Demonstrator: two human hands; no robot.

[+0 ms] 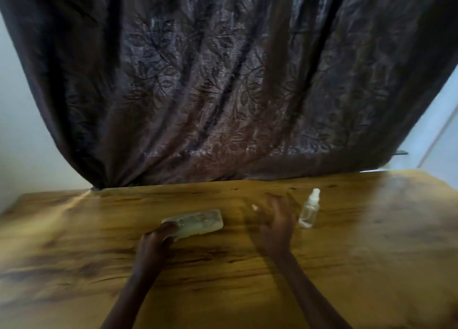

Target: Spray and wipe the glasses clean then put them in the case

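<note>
Lower centre: left hand (155, 239) gripping end of clear case (199, 223); right hand (275, 221) spread, empty, near spray bottle (309, 211). Glasses unseen, perhaps cased; progress unclear.

We see the left hand (155, 239) gripping the pale case (198, 223) on the table (371, 254), the right hand (275, 219) spread beside the spray bottle (309, 211).

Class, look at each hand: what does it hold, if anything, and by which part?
The left hand grips the case by its left end. The right hand holds nothing; it is open, beside the bottle.
</note>
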